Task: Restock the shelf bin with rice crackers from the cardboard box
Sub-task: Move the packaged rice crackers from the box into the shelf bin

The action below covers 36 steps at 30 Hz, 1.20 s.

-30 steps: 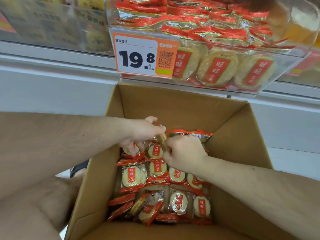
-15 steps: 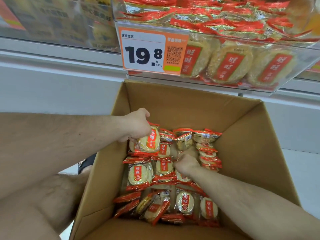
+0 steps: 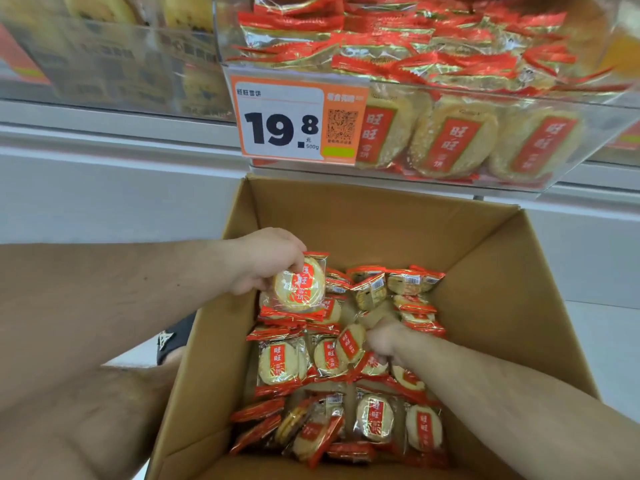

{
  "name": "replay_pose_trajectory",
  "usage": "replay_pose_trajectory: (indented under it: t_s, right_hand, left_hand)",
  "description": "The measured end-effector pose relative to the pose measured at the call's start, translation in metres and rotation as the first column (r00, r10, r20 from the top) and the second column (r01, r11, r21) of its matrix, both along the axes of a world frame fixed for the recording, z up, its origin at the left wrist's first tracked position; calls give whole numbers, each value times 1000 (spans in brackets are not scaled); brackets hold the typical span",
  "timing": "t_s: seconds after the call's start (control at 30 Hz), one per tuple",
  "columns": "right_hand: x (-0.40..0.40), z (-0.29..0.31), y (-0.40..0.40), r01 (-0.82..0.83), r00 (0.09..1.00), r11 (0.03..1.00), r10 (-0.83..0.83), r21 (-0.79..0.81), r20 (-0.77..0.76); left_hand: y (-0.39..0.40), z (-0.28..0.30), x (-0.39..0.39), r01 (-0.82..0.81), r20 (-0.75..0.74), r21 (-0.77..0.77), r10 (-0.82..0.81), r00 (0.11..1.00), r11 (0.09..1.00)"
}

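Observation:
An open cardboard box [image 3: 374, 216] stands below the shelf, with several red-and-clear rice cracker packs [image 3: 282, 365] lying in it. My left hand [image 3: 263, 261] holds one or more cracker packs [image 3: 299, 284] upright at the box's far left. My right hand [image 3: 382, 337] is down among the packs in the middle, fingers closed on a tilted pack [image 3: 349, 342]. Above, the clear shelf bin [image 3: 571, 109] is piled with the same crackers.
An orange and white price tag [image 3: 294, 121] reading 19.8 hangs on the bin's front left. A neighbouring clear bin [image 3: 114, 64] with other snacks sits to the left. White shelf front [image 3: 104, 188] runs behind the box. A dark shoe [image 3: 173, 337] shows left of the box.
My hands separated from the middle of the box. The left hand lifted a pack up and leftward; the right hand dropped lower and closed on another pack.

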State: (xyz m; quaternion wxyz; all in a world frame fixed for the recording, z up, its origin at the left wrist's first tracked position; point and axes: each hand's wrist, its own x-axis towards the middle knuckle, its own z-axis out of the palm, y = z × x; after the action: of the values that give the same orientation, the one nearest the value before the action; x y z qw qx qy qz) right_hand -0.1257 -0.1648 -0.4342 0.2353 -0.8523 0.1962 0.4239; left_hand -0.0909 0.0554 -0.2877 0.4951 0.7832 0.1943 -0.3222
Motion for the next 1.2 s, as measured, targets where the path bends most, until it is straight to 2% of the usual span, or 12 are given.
replay_pose_trajectory:
  t_s: [0.1, 0.27, 0.33, 0.4, 0.5, 0.6, 0.77, 0.9, 1.0, 1.07, 1.13, 1.2]
  right_hand:
    - [3, 60, -23, -60, 997, 998, 60, 10, 52]
    - [-9, 162, -63, 2, 986, 969, -43, 246, 161]
    - [-20, 196, -69, 114, 971, 894, -192, 432, 140]
    - [-30, 222, -66, 193, 946, 763, -311, 617, 88]
    - [-43, 247, -52, 174, 930, 633, -357, 754, 85]
    - [-45, 255, -34, 123, 912, 609, -381, 783, 153]
    - [-42, 255, -19, 89, 843, 684, -439, 724, 311]
    - [-41, 262, -15, -4, 806, 725, -405, 689, 432]
    - [-39, 268, -14, -84, 790, 784, -323, 615, 521]
    - [-37, 274, -15, -88, 755, 795, -340, 601, 560]
    - [-35, 282, -15, -115, 719, 787, -355, 606, 598]
    - [-33, 294, -13, -156, 713, 732, -381, 663, 589]
  left_hand:
    - [-6, 15, -1, -43, 3, -89, 44, 999, 995]
    - [-12, 44, -8, -63, 37, -167, 70, 997, 984]
    - [-14, 54, -11, -83, 39, -212, 93, 995, 974]
    - [-17, 64, -15, -104, 37, -258, 117, 992, 961]
    - [-26, 77, -21, -111, 40, -348, 133, 990, 931]
    - [-38, 93, -28, -134, 40, -457, 170, 985, 879]
    - [-51, 125, -39, -158, -3, -656, 207, 978, 738]
    - [-54, 134, -45, 20, 195, -552, 106, 975, 834]
    - [-48, 137, -43, 6, 281, -510, 159, 946, 860]
    - [-42, 144, -43, 8, 322, -518, 187, 928, 855]
    - [-37, 151, -42, 61, 382, -517, 167, 909, 854]
    - [-33, 159, -43, 115, 434, -513, 141, 890, 851]
